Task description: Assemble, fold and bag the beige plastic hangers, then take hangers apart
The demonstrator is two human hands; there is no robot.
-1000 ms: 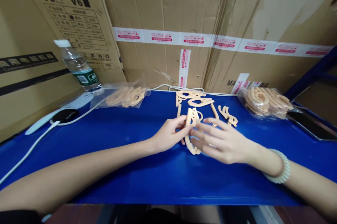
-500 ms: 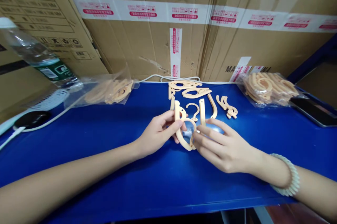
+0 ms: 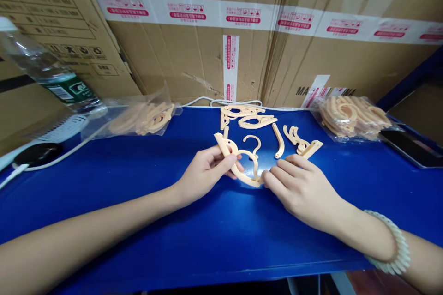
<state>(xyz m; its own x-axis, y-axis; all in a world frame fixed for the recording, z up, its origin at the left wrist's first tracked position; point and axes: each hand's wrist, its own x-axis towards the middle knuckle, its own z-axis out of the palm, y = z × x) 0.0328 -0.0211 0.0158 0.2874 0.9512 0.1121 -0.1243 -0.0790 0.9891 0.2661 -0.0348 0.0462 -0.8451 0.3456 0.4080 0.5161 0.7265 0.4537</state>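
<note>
My left hand [image 3: 206, 171] is closed around a cream plastic folding hanger piece [image 3: 248, 181], a curved arm with a round opening, held just above the blue table. My right hand [image 3: 306, 189] grips a second hanger arm [image 3: 313, 148], whose straight end sticks out past the fingers to the upper right. Between the hands the two arms meet near the right fingertips; my fingers hide whether they are joined there. A loose hook [image 3: 258, 146] lies just behind, with a curved strip [image 3: 278, 141] to its right.
More hanger pieces [image 3: 256, 122] lie at the back of the blue table [image 3: 194, 235]. Bagged pieces sit left [image 3: 157, 117] and right [image 3: 353, 115]. A phone [image 3: 411, 147] lies at right; a water bottle [image 3: 65, 85], black device [image 3: 38, 154] and cable are at left. Cardboard boxes [image 3: 180, 59] stand behind.
My right hand has turned and moved right, swinging its hanger arm from upright to a rightward slant. The piece in my left hand has tilted to the left.
</note>
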